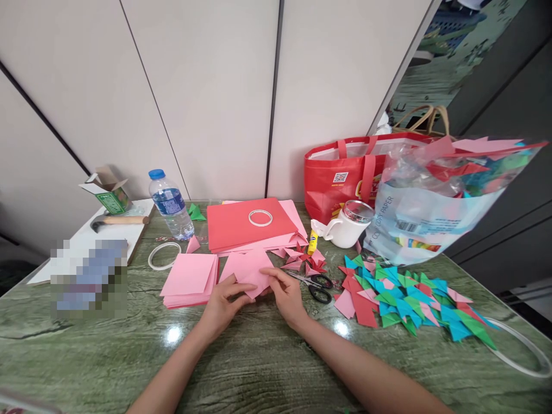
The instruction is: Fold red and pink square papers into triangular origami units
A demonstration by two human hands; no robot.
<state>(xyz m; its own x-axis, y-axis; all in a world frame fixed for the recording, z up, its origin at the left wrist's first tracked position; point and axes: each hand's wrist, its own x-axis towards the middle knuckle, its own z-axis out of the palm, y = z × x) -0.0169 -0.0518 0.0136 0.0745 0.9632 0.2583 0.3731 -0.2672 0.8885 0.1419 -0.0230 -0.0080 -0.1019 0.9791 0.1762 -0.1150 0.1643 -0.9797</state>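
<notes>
Between my two hands is a pink sheet of paper (249, 265), its near edge raised and folded over. My left hand (228, 302) pinches the lower left part, thumb and fingers closed on it. From the right, my right hand (284, 293) grips the other side with its fingertips. A stack of pink paper squares (190, 273) lies just left of my left hand. Scissors (317, 284) with black handles rest beside my right hand. Behind the sheet lie larger red and pink sheets (233, 224) with a white ring of tape (260, 217) on top.
Folded paper pieces (401, 293) in several colours are heaped at right, before a plastic bag (414, 213). A white mug (349, 227), glue stick (313, 241) and red bag (321, 184) stand behind. At left are a water bottle (170, 204), a tape roll (164, 256) and a hammer (121, 220).
</notes>
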